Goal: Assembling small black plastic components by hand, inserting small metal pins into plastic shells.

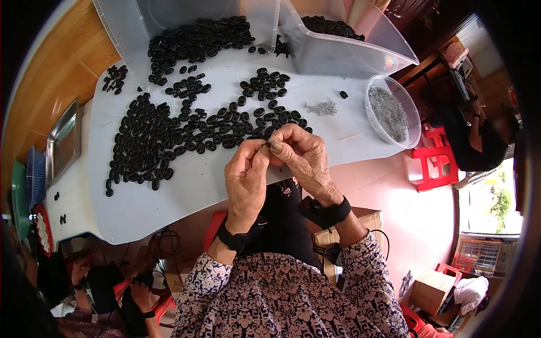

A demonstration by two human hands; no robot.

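Observation:
My left hand (247, 174) and my right hand (307, 160) meet fingertip to fingertip just over the near edge of the table. Both are closed in a pinch around a small black piece (267, 143), mostly hidden by the fingers, so its shape is unclear. Just beyond them, many black oval plastic parts with small holes (225, 127) lie spread over the tabletop. A denser heap of the same parts (141, 138) covers the left side. Small clear or silvery pieces (322, 107) form a little pile to the right of the ovals.
At the back, a clear bin (260, 17) lies open with black parts spilling out, beside another clear bin (338, 53). A round tub of silvery pieces (389, 115) stands at the right edge. A metal tray (63, 141) is at left; other people sit nearby.

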